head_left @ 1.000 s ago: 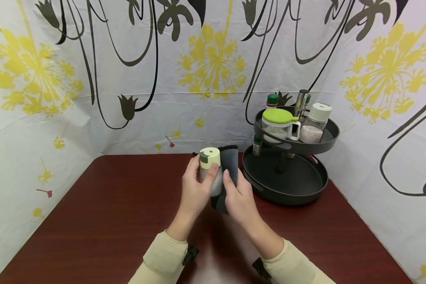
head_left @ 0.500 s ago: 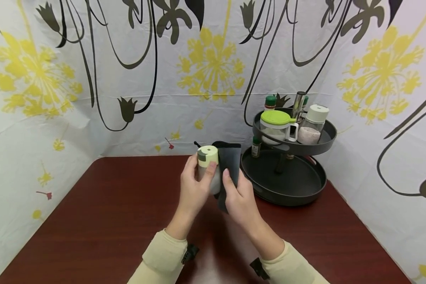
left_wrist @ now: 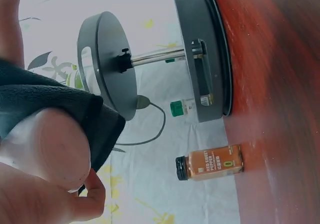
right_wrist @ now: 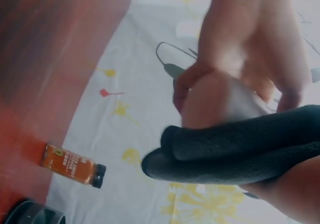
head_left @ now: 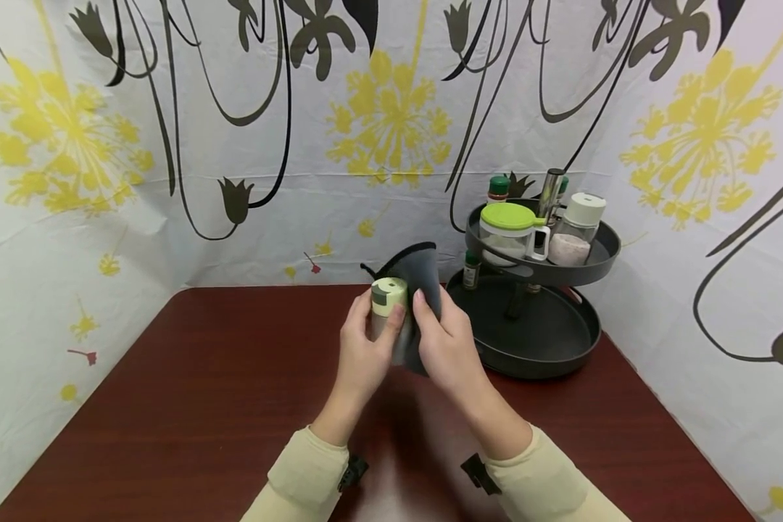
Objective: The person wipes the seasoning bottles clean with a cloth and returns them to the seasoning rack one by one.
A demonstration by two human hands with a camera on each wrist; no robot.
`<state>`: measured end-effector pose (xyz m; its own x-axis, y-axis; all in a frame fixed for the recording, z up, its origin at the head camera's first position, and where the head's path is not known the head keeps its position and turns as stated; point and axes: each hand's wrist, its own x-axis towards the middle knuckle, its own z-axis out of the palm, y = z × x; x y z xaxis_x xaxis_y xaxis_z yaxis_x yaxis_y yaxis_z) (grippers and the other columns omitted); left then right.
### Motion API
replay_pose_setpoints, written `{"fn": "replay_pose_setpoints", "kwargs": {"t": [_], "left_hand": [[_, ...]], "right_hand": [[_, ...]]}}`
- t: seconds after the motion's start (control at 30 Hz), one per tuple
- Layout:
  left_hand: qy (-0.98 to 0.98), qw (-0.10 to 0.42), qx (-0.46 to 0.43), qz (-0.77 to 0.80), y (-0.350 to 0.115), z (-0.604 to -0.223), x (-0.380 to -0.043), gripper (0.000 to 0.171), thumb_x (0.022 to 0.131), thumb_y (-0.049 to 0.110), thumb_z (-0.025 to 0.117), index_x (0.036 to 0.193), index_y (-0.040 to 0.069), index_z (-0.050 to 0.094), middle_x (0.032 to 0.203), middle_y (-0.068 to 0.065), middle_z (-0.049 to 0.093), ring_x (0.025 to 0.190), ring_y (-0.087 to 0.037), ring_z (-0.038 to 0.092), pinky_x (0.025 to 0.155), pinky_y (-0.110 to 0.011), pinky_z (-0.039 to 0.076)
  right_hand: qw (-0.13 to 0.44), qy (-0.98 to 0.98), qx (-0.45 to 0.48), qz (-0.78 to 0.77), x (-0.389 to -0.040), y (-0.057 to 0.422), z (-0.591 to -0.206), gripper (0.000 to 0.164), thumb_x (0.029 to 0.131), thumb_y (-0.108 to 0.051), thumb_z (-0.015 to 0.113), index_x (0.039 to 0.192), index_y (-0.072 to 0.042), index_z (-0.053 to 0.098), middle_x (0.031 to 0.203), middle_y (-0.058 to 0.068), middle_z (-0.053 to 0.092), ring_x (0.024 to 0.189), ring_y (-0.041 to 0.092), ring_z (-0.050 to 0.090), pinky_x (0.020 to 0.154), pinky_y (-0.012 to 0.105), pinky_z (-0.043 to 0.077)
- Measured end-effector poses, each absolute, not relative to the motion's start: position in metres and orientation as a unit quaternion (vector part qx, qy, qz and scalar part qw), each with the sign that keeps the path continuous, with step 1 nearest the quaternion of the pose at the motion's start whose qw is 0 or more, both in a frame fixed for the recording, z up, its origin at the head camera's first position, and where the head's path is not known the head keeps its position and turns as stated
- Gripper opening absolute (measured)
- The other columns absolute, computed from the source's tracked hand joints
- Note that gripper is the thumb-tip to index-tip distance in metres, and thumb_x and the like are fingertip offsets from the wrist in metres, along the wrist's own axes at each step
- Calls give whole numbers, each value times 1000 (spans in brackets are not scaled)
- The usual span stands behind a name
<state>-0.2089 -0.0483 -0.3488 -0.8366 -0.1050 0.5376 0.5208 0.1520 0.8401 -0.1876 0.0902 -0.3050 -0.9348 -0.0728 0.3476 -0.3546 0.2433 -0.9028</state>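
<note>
My left hand (head_left: 362, 351) grips a seasoning jar (head_left: 389, 299) with a pale yellow-green lid, held up above the table. A dark grey cloth (head_left: 420, 272) is in my right hand (head_left: 450, 341), pinched under the thumb and pressed to the jar's right side. The cloth's upper edge arches behind the lid. In the left wrist view the jar's rounded bottom (left_wrist: 57, 144) faces the camera, with the folded cloth (left_wrist: 50, 99) along it. From the right wrist, the cloth (right_wrist: 230, 154) shows as a doubled fold against the jar (right_wrist: 210, 99).
A dark two-tier turntable (head_left: 522, 330) stands at the back right. Its upper tray carries a lime-lidded jar (head_left: 509, 228), a white-capped jar of pink salt (head_left: 574, 232) and green-capped bottles. A red sweet pepper bottle (left_wrist: 212, 163) stands on the table, hidden in the head view.
The cloth has slid upward along the jar and now bends round behind its lid. The jar has shifted slightly right and down. Both hands keep their hold.
</note>
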Motion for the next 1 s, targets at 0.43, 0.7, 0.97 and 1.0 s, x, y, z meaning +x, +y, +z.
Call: {"fn": "replay_pose_setpoints", "kwargs": {"t": [0.43,0.7,0.97,1.0], "left_hand": [[-690,256,-117,-667,-56,-341,-212,45,103,20,71,145,6,62,137,-13,67,123,-24,62,109,-44,52],[-637,264,-96,-718,-59,-341,-215,46,87,17,86,128,9,67,120,-8,73,104,-19,70,88,-28,59],[-646,257,-129,-706,-60,-343,-213,39,100,16,71,136,5,64,120,-16,71,103,-16,68,88,-26,59],[-648,255,-131,-706,-59,-343,-212,38,101,17,70,137,6,63,118,-17,71,101,-16,69,86,-27,60]], "right_hand": [[105,-811,143,558,-182,90,-337,41,115,-38,46,139,-9,62,129,11,73,113,21,70,97,42,57],[88,-739,87,662,-190,113,-320,47,116,-42,40,142,-8,60,131,18,70,110,19,72,91,26,58],[166,-740,109,642,-203,125,-306,47,116,-41,39,138,-4,59,131,20,66,112,23,66,92,22,53],[166,-740,114,641,-204,123,-307,47,116,-40,39,138,-4,59,130,20,66,111,21,66,92,21,53]]}}
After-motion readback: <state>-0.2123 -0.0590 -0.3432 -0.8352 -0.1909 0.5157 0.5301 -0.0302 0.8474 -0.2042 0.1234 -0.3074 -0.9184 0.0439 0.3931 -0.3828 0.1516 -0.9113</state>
